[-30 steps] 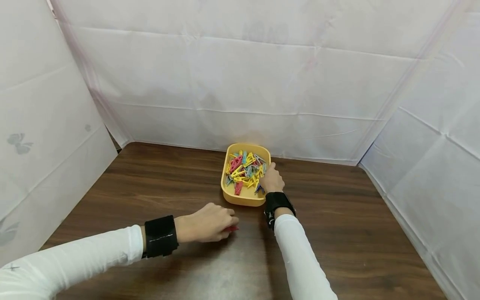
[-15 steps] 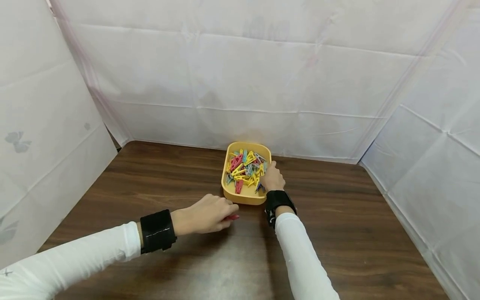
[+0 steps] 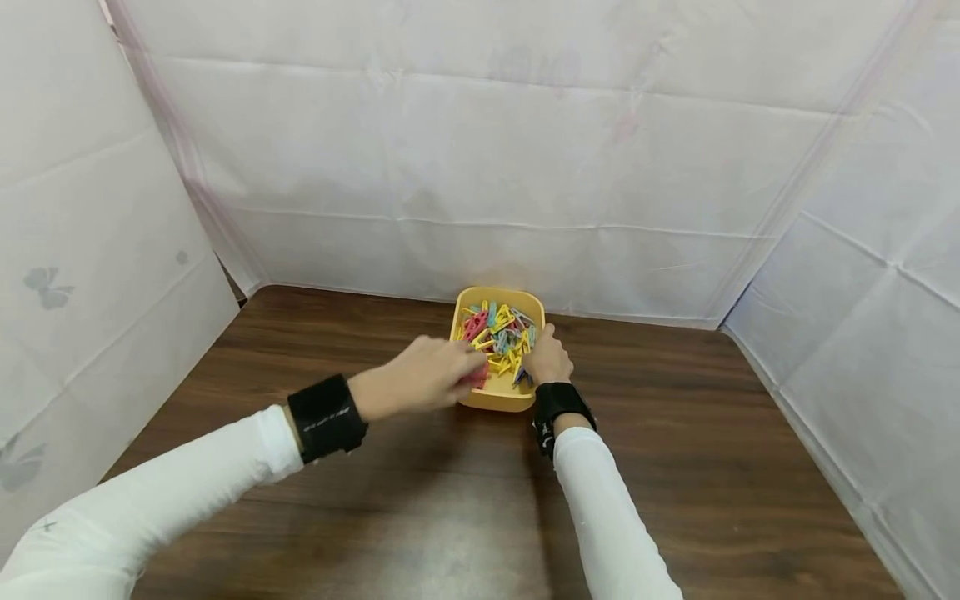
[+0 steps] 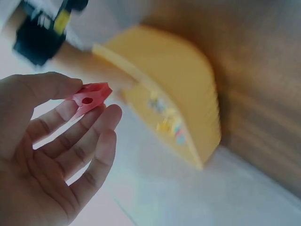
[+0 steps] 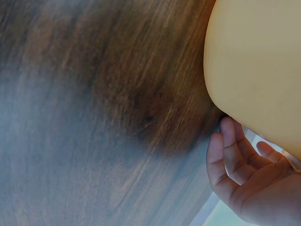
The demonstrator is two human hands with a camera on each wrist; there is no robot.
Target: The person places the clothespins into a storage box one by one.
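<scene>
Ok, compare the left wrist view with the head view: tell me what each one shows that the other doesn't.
Only the left wrist view shows the red clothespin plainly, pinched between thumb and fingers of the left hand, with its round hole visible.

Only the head view shows the heap of coloured clothespins inside the tub, the right hand at its right rim, the white sheets around the table, and both white sleeves.

Both show the yellow tub and the wooden tabletop.
</scene>
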